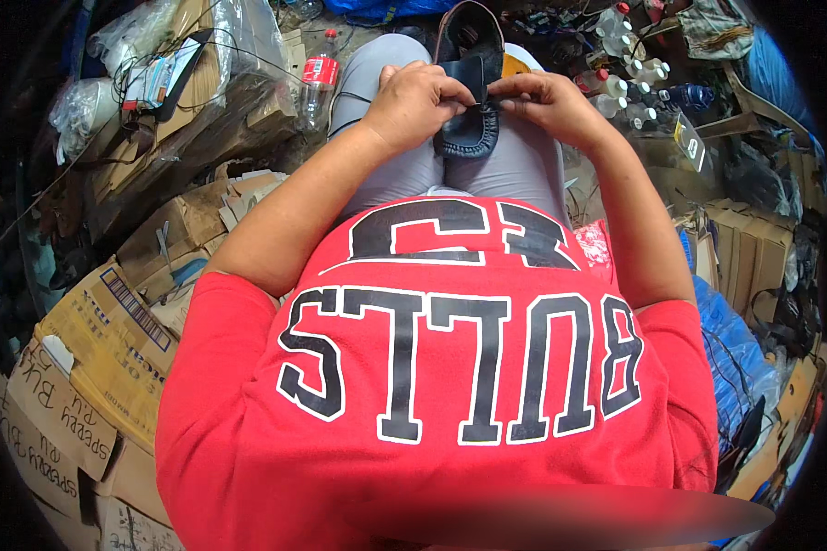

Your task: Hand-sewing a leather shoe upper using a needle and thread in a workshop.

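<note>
A dark leather shoe (469,136) lies lengthwise across my thighs, its gathered, puckered toe toward me and its open heel end away from me. My left hand (415,103) is closed on the shoe's left side, thumb and fingers at the upper near the middle. From the other side my right hand (549,105) comes in, thumb and forefinger pinched together right by the same spot. Whatever sits between those right fingertips is too small to make out. A yellow-orange piece (515,66) shows beside the shoe, just beyond my right hand.
A red-capped bottle (320,81) stands left of my knees. Several small bottles (620,78) crowd the right side. Cardboard boxes (110,340) and plastic-wrapped stacks (184,101) fill the left. Blue plastic sheeting (730,340) and more cardboard (752,243) lie at right.
</note>
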Demonstrator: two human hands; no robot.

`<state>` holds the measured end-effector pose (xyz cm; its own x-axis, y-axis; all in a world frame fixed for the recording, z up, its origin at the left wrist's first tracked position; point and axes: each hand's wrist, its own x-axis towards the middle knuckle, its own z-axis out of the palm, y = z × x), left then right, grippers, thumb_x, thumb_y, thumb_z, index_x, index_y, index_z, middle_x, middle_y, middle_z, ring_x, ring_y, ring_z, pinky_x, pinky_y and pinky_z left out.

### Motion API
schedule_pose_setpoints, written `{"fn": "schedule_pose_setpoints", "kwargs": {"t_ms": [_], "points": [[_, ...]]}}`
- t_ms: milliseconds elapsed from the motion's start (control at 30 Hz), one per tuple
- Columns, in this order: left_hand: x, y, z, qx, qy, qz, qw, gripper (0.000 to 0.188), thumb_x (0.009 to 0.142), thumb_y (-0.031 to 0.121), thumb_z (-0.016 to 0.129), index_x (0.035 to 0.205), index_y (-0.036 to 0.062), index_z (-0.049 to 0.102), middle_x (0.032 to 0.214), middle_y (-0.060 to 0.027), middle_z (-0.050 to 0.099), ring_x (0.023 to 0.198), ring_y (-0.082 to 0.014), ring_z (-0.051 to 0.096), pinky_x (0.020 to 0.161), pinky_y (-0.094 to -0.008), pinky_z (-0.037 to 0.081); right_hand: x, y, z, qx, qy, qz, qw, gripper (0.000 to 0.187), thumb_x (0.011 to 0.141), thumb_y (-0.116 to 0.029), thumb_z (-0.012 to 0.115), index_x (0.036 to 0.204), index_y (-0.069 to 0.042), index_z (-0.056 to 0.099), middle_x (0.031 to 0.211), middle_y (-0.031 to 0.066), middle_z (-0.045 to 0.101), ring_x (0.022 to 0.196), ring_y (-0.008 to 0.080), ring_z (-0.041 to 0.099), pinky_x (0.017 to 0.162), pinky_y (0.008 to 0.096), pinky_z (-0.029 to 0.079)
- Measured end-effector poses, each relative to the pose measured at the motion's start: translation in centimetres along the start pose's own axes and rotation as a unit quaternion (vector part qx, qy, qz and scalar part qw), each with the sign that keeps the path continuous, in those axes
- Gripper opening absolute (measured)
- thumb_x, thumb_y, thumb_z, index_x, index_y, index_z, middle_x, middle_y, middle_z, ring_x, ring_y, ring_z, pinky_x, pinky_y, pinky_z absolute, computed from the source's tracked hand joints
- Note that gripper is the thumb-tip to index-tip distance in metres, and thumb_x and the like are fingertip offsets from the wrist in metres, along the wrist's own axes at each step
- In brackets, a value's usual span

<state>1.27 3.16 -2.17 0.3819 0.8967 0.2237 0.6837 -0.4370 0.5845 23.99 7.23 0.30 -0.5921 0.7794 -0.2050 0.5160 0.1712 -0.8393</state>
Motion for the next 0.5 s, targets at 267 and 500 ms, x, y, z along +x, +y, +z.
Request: {"fn": "schedule_pose_setpoints", "kwargs": {"t_ms": [267, 500], "points": [[0.6, -0.2, 0.0, -0.033, -0.03, -0.013, 0.999, 0.015, 0.071, 0.013, 0.069, 0.084, 0.0198, 0.07, 0.073, 0.0023, 0.061, 0.079, -0.0179, 0.056, 0.076, -0.0331, 0.036, 1.1, -0.2, -0.3, -0.034, 0.014, 0.015, 0.999, 0.022, 0.082, -0.014, 0.066, 0.104, -0.01, 0.068, 0.087, 0.0062, 0.069, 0.075, 0.0089, 0.061, 0.07, 0.0241, 0.049], [0.7, 0.2, 0.0, -0.001, -0.046, -0.025, 0.999, 0.013, 0.073, 0.015, 0.068, 0.084, 0.0216, 0.069, 0.075, 0.0058, 0.062, 0.084, -0.0172, 0.055, 0.079, -0.0375, 0.032, 1.6, 1.3, 0.0, -0.021, 0.015, 0.002, 1.0, 0.018, 0.081, -0.015, 0.067, 0.099, -0.011, 0.069, 0.085, 0.0059, 0.069, 0.075, 0.0099, 0.062, 0.071, 0.025, 0.049]]}}
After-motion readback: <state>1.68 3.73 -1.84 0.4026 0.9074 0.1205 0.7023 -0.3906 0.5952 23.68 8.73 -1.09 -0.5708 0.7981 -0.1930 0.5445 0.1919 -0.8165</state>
